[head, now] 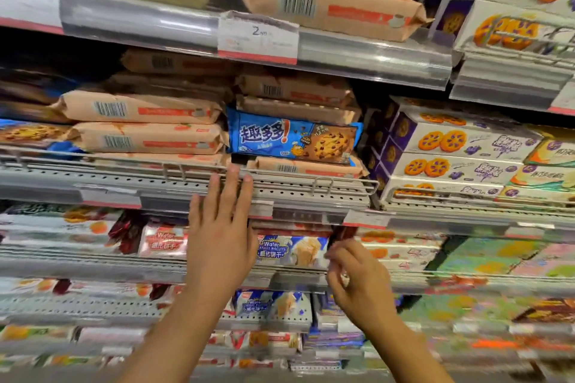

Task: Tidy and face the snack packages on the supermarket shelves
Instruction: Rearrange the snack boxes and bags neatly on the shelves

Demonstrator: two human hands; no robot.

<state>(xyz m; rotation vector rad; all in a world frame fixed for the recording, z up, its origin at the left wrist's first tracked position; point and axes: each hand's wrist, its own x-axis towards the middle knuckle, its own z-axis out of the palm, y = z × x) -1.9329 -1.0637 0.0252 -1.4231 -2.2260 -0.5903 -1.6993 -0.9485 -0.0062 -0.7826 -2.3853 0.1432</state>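
Snack packages fill the shelves, and both bare hands are raised before them holding nothing.

A blue cookie packet [294, 138] lies face-out among peach wrapped packets [146, 137] just above the left hand [221, 227], whose fingers [231, 183] are straight, close together and pointing up, their tips at the wire rail [311, 179] of that shelf; whether they press the rail or only reach it is hard to tell through the blur. Lower and to the side, the right hand [357, 277] has its fingers loosely curled, apart from any packet, with a blue wafer biscuit pack [292, 250] just beside its fingertips, between the two hands. White boxes with orange cookies [460, 146] are stacked well beyond the right hand's fingers, on the same level as the cookie packet.
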